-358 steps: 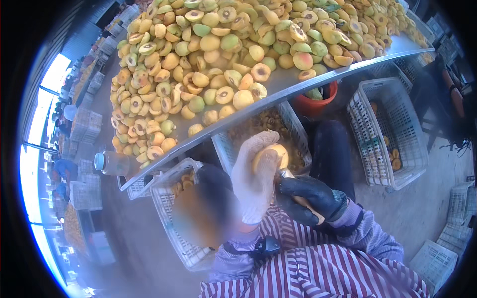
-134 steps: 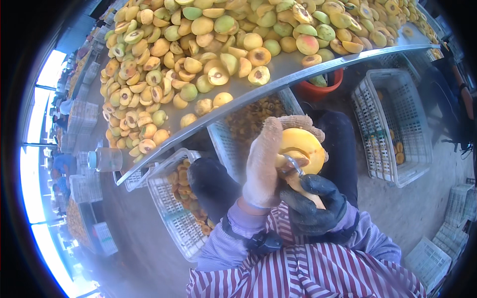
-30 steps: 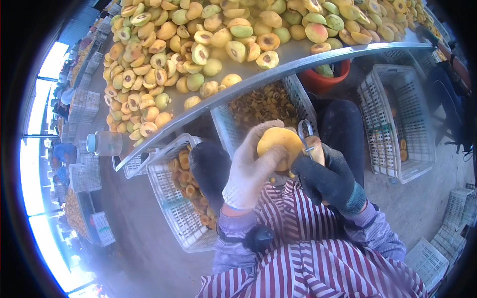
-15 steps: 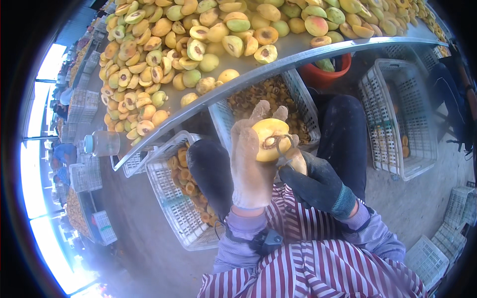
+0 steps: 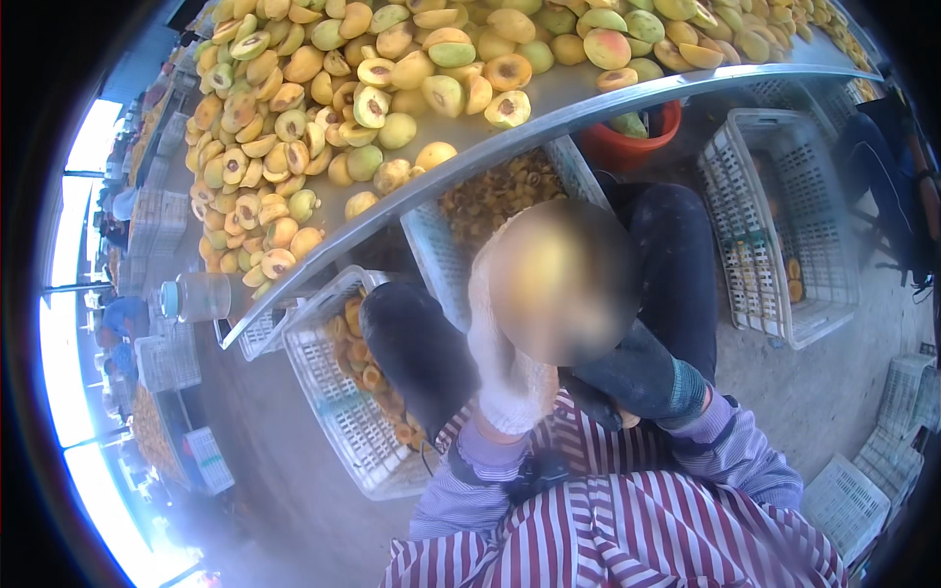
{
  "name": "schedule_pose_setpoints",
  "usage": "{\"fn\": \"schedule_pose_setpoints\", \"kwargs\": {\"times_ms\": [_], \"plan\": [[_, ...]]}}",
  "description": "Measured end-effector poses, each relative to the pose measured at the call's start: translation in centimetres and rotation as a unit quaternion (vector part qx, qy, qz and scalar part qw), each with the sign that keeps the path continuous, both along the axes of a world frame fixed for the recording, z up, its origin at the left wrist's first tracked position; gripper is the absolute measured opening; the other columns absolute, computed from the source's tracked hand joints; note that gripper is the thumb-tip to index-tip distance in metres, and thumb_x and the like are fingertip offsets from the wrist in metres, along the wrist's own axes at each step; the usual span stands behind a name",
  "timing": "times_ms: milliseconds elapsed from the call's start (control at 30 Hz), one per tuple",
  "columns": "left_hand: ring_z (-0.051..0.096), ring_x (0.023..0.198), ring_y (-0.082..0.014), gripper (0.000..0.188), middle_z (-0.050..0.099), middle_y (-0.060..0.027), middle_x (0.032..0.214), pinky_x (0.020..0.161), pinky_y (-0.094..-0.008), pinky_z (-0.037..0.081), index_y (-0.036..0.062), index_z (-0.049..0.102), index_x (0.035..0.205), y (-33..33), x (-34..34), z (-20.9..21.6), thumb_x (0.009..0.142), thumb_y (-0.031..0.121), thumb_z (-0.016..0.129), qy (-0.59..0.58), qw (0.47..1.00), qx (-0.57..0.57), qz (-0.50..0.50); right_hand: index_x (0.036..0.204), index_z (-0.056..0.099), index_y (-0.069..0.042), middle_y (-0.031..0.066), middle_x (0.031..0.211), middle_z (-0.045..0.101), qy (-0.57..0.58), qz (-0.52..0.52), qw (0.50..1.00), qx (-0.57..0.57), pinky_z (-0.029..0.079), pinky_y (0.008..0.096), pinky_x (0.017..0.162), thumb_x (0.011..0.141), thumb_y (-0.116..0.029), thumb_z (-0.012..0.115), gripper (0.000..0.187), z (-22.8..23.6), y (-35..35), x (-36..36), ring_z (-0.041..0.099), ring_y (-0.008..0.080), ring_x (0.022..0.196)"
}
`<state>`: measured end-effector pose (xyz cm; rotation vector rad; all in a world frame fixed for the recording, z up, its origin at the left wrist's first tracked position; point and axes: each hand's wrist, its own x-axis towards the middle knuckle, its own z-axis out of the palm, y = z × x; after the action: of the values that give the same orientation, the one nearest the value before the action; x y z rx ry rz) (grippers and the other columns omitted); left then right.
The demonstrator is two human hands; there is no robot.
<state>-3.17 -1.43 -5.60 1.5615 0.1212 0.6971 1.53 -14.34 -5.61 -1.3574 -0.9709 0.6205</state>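
My left hand [image 5: 505, 367], in a pale dusty work glove, is closed around a yellow peach [image 5: 549, 260] above my lap. A round blurred patch covers the fruit and the fingertips, so the cut face cannot be made out. Against the lower right of that patch my right hand [image 5: 642, 377], in a dark glove with a teal cuff, is closed with its fingers curled. Whatever it grips is hidden by the blur. Many halved peaches [image 5: 372, 106] lie heaped on the metal-edged table [image 5: 549, 118] in front of me.
Under the table edge stands a crate [image 5: 431, 250] of brown scraps. Another white crate [image 5: 338, 416] by my left knee holds peach halves. To the right are an orange bucket [image 5: 632, 147] and a tall crate [image 5: 750, 265]. A clear jar [image 5: 204, 297] sits at the table's left corner.
Half a second ago a thin curved blade showed in my right hand at the peach's pit; blur now covers it. My right hand sits slightly lower. The whole view has shifted a little.
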Motion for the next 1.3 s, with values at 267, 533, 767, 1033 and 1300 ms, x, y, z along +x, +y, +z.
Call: {"fn": "schedule_pose_setpoints", "kwargs": {"times_ms": [267, 533, 767, 1033, 1300], "plan": [[0.055, 0.103, -0.0303, 0.033, 0.055, -0.0177, 0.115, 0.086, -0.035, 0.045, -0.0013, 0.055, 0.112, 1.2, 0.0, -0.2, 0.085, 0.017, 0.055, 0.154, 0.981, -0.112, -0.042, 0.108, 0.061, -0.009, 0.0117, 0.086, 0.059, -0.116, -0.01, 0.991, 0.072, 0.049, 0.0401, 0.063, 0.076, -0.009, 0.062, 0.032, -2.3, 1.0, -2.2, 0.061, 0.0276, 0.076], [0.056, 0.103, -0.0311, 0.036, 0.054, -0.0174, 0.117, 0.084, -0.0365, 0.047, 0.0014, 0.052, 0.114, 1.4, -0.8, -1.6, 0.087, 0.026, 0.053, 0.169, 0.948, -0.268, -0.025, 0.106, 0.059, -0.001, 0.0064, 0.077, 0.06, 0.088, 0.014, 0.996, 0.005, 0.046, 0.0235, 0.052, 0.089, -0.008, 0.056, 0.019, 0.5, 0.4, -0.9, 0.059, 0.0112, 0.063], [0.055, 0.106, -0.0332, 0.044, 0.05, -0.0192, 0.124, 0.086, -0.0389, 0.048, 0.0039, 0.047, 0.116, 1.3, -0.4, 0.1, 0.091, 0.04, 0.048, 0.153, 0.988, -0.006, 0.019, 0.105, 0.057, 0.001, 0.0061, 0.073, 0.06, 0.322, -0.045, 0.938, -0.12, 0.047, 0.0275, 0.057, 0.089, -0.015, 0.058, 0.023, 2.0, 0.1, -0.6, 0.058, 0.0124, 0.064], [0.054, 0.101, -0.024, 0.032, 0.054, -0.0132, 0.111, 0.086, -0.0345, 0.045, -0.0024, 0.051, 0.114, -0.3, -1.0, 1.4, 0.085, 0.01, 0.057, 0.043, 0.989, -0.136, 0.04, 0.105, 0.056, 0.001, 0.007, 0.074, 0.061, 0.285, -0.029, 0.952, -0.11, 0.046, 0.0255, 0.057, 0.09, -0.014, 0.056, 0.021, 2.4, 0.6, -0.6, 0.059, 0.0122, 0.066], [0.061, 0.091, -0.0272, 0.034, 0.058, -0.0221, 0.108, 0.082, -0.0365, 0.049, -0.0015, 0.048, 0.106, -0.5, -0.1, 2.4, 0.096, 0.03, 0.045, 0.042, 0.988, -0.151, 0.016, 0.091, 0.052, -0.003, 0.001, 0.053, 0.049, 0.396, 0.04, 0.911, -0.108, 0.036, 0.024, 0.035, 0.094, -0.017, 0.048, 0.015, 2.8, 0.0, 0.2, 0.046, 0.009, 0.038]]}}
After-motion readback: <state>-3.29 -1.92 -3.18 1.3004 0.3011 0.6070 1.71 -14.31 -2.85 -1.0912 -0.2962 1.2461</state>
